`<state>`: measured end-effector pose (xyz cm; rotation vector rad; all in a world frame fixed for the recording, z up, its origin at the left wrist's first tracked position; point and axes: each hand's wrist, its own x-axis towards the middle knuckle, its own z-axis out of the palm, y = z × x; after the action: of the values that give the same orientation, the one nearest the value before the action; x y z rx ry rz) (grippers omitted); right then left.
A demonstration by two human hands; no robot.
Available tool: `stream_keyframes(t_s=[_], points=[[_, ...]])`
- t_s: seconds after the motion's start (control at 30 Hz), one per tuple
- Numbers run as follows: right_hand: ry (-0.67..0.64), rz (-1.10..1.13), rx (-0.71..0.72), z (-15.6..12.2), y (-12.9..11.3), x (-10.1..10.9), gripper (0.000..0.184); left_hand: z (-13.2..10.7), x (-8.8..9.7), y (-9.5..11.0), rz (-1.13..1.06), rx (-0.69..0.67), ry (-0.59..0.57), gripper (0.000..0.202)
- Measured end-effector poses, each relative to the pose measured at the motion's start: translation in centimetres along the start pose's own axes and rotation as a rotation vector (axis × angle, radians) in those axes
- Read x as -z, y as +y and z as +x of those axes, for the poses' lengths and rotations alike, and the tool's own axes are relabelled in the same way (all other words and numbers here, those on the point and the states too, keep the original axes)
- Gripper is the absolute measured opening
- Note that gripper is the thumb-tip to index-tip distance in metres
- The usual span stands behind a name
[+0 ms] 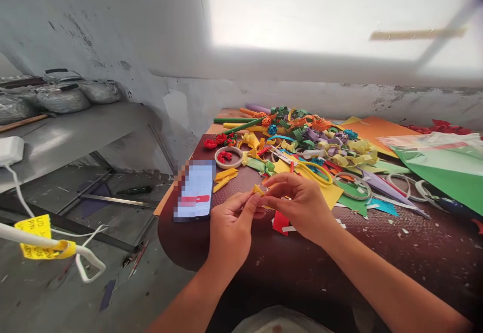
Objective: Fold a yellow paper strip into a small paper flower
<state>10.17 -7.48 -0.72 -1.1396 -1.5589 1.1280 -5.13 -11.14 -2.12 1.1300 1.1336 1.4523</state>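
While both hands meet over the near edge of the table (377,252), a small yellow strip (258,190) sits pinched between them, and everything turns on how it lies there. The left hand (231,225) comes up from seven o'clock and nips the strip between thumb and forefinger. The right hand (302,204) reaches in from four o'clock, its fingertips bent onto the same piece from the other side. Both grips are closed on the paper, neither hand spread, and the two are about equally near, touching it at once.

As far as can be told, the strip's long axis runs roughly from ten o'clock to four, its free folded end poking out toward ten o'clock, above the left thumb. Most of it is hidden by fingers, so its full length cannot be told. What shows is bright yellow, thin, creased into a small fold.

At nine o'clock from the hands a phone (196,191) lies flat, screen lit. At twelve o'clock, yellow-handled scissors (311,169) rest on yellow paper, and beyond them spreads a heap of coloured folded strips (320,137). A tape ring (228,157) holding red bits lies at eleven o'clock.
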Motion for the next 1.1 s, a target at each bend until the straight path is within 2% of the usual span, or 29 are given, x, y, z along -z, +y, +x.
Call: stream_keyframes(t_s=[0.07, 0.13, 0.2, 0.27, 0.3, 0.37, 0.43, 0.47, 0.6, 0.8, 0.93, 1.1], points=[[0.030, -0.092, 0.043, -0.4, -0.4, -0.1, 0.021, -0.1, 0.0, 0.2, 0.019, -0.013, 0.005, 0.026], [0.007, -0.218, 0.172, -0.6, -1.2, -0.2, 0.012, -0.4, 0.4, 0.4, 0.042, -0.046, 0.036, 0.021], [-0.151, -0.293, 0.307, -0.2, -2.2, -0.3, 0.008, -1.0, 1.2, 0.5, 0.063, -0.093, 0.117, 0.016], [-0.337, -0.343, 0.363, 1.0, -3.1, -0.4, 0.007, -1.7, 2.5, 0.5, 0.038, -0.132, 0.248, 0.012], [-0.377, -0.390, 0.365, 2.0, -3.4, -0.6, 0.007, -2.1, 3.2, 0.5, -0.008, -0.153, 0.320, 0.010], [-0.343, -0.546, 0.368, 4.3, -3.5, -1.3, 0.005, -2.8, 4.5, 0.4, -0.092, -0.190, 0.369, 0.008], [-0.339, -0.702, 0.446, 6.8, -2.9, -2.3, 0.013, -3.3, 5.5, 0.4, -0.105, -0.211, 0.347, 0.007], [-0.378, -0.759, 0.479, 7.8, -2.5, -2.9, 0.016, -3.5, 5.8, 0.4, -0.088, -0.206, 0.328, 0.007], [-0.512, -0.930, 0.585, 10.2, -1.3, -4.7, 0.019, -4.1, 6.5, -0.1, -0.029, -0.096, 0.309, 0.009], [-0.588, -1.056, 0.671, 10.2, -1.1, -4.4, 0.023, -4.3, 6.6, -1.0, -0.044, -0.026, 0.359, 0.017], [-0.558, -1.036, 0.631, 10.0, -0.7, -3.4, 0.021, -4.6, 5.7, -0.5, -0.039, -0.008, 0.295, 0.016], [-0.555, -1.013, 0.589, 9.1, -0.6, -2.6, 0.019, -5.1, 4.6, 0.2, 0.010, 0.006, 0.273, 0.015]])
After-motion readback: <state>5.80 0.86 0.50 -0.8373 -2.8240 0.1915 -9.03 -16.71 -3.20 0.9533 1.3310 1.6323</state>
